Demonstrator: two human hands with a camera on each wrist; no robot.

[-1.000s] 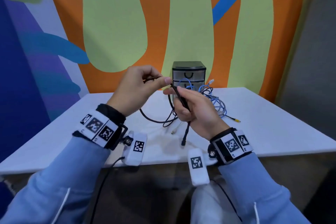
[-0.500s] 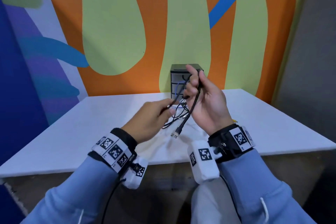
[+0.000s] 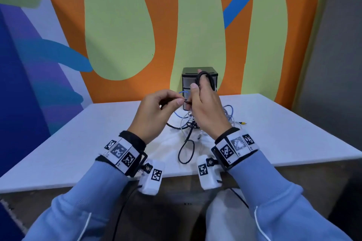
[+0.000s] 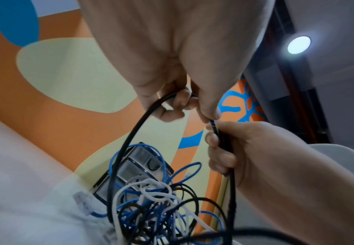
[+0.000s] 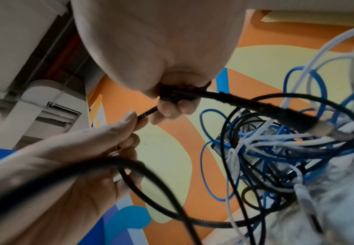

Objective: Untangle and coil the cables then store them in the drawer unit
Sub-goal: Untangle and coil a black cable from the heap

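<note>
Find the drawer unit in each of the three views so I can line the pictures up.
Head: the drawer unit stands at the table's far edge against the wall, centre frame, partly behind the right hand.
Left wrist: lower centre, tilted, behind the cable tangle.
Right wrist: right of centre, mostly hidden by the tangle.
Shared landmark: the black cable that both hands hold.

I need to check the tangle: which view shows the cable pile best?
The left wrist view: the cable pile fills its lower middle, blue, white and black loops distinct. The right wrist view blurs it behind a near black cable; the head view hides much behind the hands.
</note>
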